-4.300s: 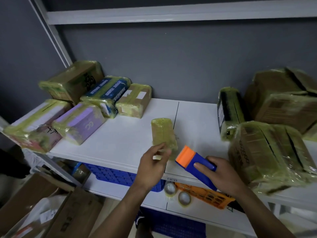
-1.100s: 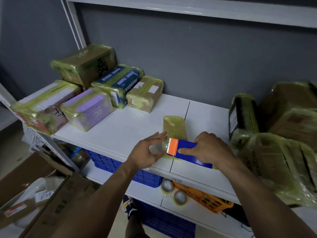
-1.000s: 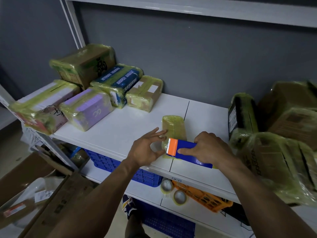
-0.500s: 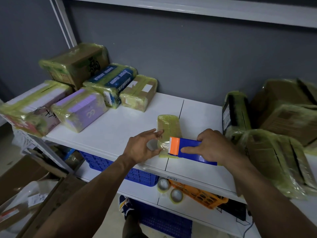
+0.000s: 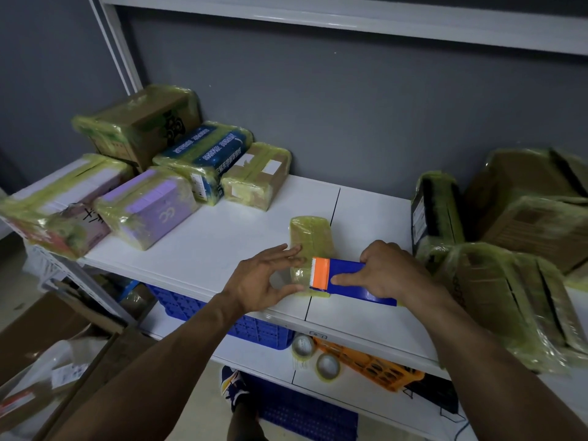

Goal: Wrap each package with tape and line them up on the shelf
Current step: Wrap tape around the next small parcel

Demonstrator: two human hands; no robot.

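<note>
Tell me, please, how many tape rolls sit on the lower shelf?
2: left roll beside the blue crate, right roll before the orange basket; others may be hidden.

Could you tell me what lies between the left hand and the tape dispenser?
In the head view, the small package's tape-covered near end lies there.

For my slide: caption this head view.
Right hand holds blue-and-orange tape dispenser against small tape-wrapped package; left hand touches it.
</note>
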